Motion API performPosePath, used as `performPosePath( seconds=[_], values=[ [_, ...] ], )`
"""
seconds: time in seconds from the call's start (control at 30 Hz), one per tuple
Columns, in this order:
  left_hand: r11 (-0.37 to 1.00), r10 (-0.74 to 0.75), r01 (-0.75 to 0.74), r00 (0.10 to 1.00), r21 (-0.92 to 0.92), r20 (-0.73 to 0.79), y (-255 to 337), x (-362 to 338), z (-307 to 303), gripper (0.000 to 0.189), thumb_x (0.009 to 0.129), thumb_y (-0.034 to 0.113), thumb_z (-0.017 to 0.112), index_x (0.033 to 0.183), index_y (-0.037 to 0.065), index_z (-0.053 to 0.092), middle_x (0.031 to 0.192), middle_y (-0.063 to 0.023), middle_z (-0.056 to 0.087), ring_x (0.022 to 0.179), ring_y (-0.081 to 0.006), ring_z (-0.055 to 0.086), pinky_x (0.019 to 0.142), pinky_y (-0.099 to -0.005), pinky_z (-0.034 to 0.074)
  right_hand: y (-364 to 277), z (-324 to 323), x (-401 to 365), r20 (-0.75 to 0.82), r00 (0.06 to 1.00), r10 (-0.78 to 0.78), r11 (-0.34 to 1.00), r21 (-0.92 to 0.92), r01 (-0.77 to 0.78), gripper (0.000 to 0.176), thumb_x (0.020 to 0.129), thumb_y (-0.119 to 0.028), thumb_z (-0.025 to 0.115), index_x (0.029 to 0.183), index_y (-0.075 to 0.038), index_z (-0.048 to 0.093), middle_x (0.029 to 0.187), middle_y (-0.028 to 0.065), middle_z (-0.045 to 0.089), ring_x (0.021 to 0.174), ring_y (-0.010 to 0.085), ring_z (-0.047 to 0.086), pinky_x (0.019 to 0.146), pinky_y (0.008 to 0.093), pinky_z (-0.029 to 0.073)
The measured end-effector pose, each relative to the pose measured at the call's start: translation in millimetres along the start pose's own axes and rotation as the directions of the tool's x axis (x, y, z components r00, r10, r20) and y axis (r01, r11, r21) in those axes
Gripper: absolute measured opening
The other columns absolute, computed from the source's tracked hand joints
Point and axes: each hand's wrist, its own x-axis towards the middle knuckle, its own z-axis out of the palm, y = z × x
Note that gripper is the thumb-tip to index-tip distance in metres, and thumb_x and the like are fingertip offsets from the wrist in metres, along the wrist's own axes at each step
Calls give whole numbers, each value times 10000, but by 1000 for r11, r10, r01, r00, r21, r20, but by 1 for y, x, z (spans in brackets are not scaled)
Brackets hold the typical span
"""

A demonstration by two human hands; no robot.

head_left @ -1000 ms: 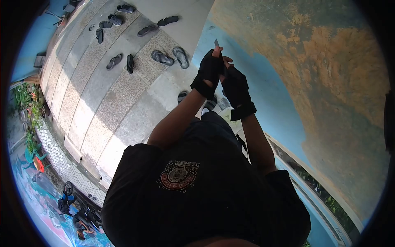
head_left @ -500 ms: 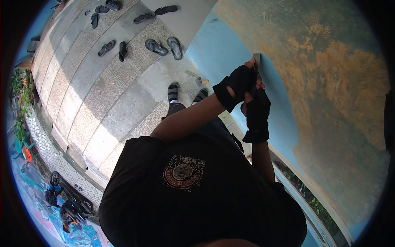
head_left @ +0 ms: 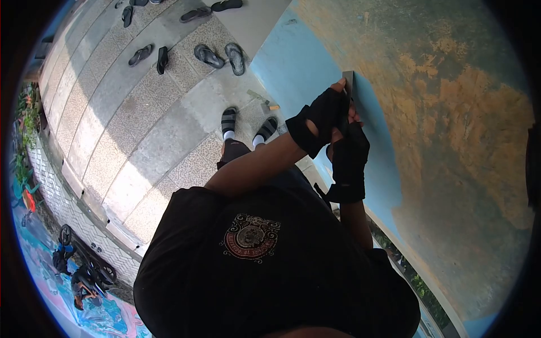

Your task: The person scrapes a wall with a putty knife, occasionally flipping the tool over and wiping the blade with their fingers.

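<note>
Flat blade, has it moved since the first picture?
Yes: the flat blade has moved across the blue band, closer to the edge of the wall's tan patch.

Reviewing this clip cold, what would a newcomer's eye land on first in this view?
Probably the big curving wall on the right, its mottled tan and grey giving way to bright blue. Next, the left hand and right hand, in black fingerless gloves, gripping a flat tool at the blue part. Then the loose sandals scattered on the paving at upper left.
</note>
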Motion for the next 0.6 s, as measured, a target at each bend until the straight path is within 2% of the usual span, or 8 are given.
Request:
performPosePath(
  seconds=[0.03, 0.07, 0.23, 0.33, 0.4, 0.47, 0.53, 0.6],
  values=[
    [1000, 1, -1, 1000, -2, 0, -3, 0, 0, 529, 949, 549, 500, 677, 95, 514, 614, -64, 529, 667, -220, 584, 806, -443, 543, -8, 0, 1, 16, 991, 130, 989, 74, -131, 460, 872, -2, 618, 1322, 37, 531, 1228, 91, 627, 1139, 145, 565, 1003, 266, 396],
    [1000, -6, 6, 1000, -9, 7, -6, -1, 0, 532, 948, 551, 500, 673, 95, 517, 608, -59, 521, 669, -219, 582, 822, -455, 541, -5, 0, 0, 18, 992, 127, 989, 77, -128, 460, 872, -2, 618, 1322, 37, 531, 1228, 91, 627, 1139, 145, 565, 1003, 266, 396],
    [1000, 16, -16, 1000, -4, -18, 1, 6, -4, 544, 941, 564, 500, 664, 96, 514, 588, -49, 502, 673, -214, 576, 847, -483, 533, -5, 7, 15, 40, 994, -101, 994, -26, 102, 458, 878, -4, 606, 1327, 37, 527, 1239, 81, 619, 1168, 131, 549, 1004, 262, 398],
    [999, 13, -14, 1000, 43, 21, 6, 6, -4, 540, 934, 570, 506, 675, 97, 507, 602, -49, 507, 673, -214, 577, 846, -485, 532, 10, 8, 2, -24, 998, -51, 999, -21, 50, 452, 881, -15, 603, 1323, 37, 528, 1268, 95, 613, 1176, 133, 547, 1007, 265, 398],
    [1000, -12, 13, 998, 14, -67, 4, 5, -2, 540, 930, 571, 510, 670, 98, 506, 603, -48, 506, 672, -213, 576, 841, -485, 531, 6, 10, 12, -15, 996, -92, 993, -70, 91, 469, 871, 2, 612, 1330, 32, 524, 1272, 112, 620, 1187, 158, 562, 1008, 272, 404],
    [1000, -6, 6, 1000, 1, -30, 8, 6, -6, 525, 932, 556, 523, 669, 101, 503, 600, -50, 504, 668, -215, 577, 836, -483, 531, 5, 9, 10, -1, 992, -127, 983, -130, 126, 487, 861, 20, 621, 1337, 27, 520, 1276, 129, 627, 1199, 183, 577, 1009, 279, 410],
    [999, -38, 38, 999, 9, -33, 11, 3, -5, 528, 926, 561, 532, 665, 102, 513, 594, -49, 506, 667, -215, 581, 837, -476, 531, 9, 15, 6, -38, 997, -64, 998, -27, 63, 480, 861, 16, 624, 1331, 20, 531, 1262, 127, 635, 1198, 174, 574, 1016, 274, 403],
    [998, -57, 57, 998, 15, 0, 11, 1, -4, 534, 922, 567, 535, 660, 102, 525, 598, -46, 511, 666, -216, 583, 836, -472, 531, 2, 13, 3, -30, 998, -53, 997, -49, 51, 439, 882, 12, 610, 1315, 30, 539, 1249, 109, 636, 1191, 160, 561, 1019, 263, 388]
  ],
)
